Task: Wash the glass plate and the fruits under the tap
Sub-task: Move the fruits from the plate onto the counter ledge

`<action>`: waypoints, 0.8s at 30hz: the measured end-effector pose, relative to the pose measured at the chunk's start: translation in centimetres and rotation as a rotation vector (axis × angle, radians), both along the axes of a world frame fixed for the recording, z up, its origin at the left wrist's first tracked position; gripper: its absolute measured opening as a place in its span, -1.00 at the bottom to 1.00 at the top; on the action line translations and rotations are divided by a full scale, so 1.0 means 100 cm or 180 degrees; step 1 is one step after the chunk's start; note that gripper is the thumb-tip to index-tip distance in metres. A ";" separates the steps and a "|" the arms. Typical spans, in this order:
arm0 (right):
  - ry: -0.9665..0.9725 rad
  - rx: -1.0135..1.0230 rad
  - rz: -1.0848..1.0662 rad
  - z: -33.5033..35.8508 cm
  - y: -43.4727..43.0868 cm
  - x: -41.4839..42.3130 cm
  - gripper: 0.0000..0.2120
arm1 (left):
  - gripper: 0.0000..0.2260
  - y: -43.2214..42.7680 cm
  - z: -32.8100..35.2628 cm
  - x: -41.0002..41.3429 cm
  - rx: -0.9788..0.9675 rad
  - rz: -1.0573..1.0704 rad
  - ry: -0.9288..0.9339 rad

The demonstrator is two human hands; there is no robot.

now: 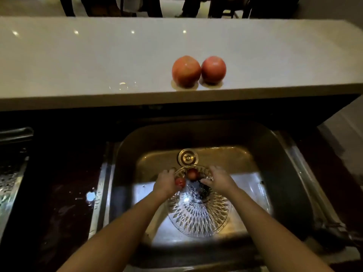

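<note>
A cut-glass plate (198, 211) lies in the steel sink (284, 173). My left hand (166, 183) is shut on a small red fruit (180, 182) at the plate's far left edge. A second small red fruit (192, 173) rests on the far part of the plate between my hands. My right hand (218, 179) hovers over the plate's far right rim with its fingers curled, holding nothing that I can see. Two larger red fruits, one (186, 71) beside the other (213, 69), stand on the white counter (98, 55) behind the sink. No tap or running water shows.
The sink drain (188, 157) lies just beyond the plate. A wet dark worktop (64, 193) lies left of the sink, with a metal rack (11, 173) at the far left. Chair or table legs (137, 6) stand beyond the counter.
</note>
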State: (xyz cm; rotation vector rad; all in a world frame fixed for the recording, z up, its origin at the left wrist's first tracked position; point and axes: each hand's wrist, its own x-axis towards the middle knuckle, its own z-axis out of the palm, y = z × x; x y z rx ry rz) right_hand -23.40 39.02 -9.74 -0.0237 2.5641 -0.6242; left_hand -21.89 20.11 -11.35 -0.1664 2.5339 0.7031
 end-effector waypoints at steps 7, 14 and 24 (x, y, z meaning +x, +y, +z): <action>-0.0051 -0.0097 -0.0141 -0.075 -0.021 -0.015 -0.48 | -0.50 0.012 -0.064 0.006 0.0090 0.0109 0.0151; 0.0244 -0.0228 -0.0033 -0.096 -0.036 -0.023 -0.53 | -0.53 0.013 -0.080 0.003 0.0138 0.0307 0.0415; 0.0446 -0.1277 -0.0324 -0.013 -0.017 0.000 -0.53 | -0.56 0.009 -0.013 0.009 0.1499 0.0841 0.0640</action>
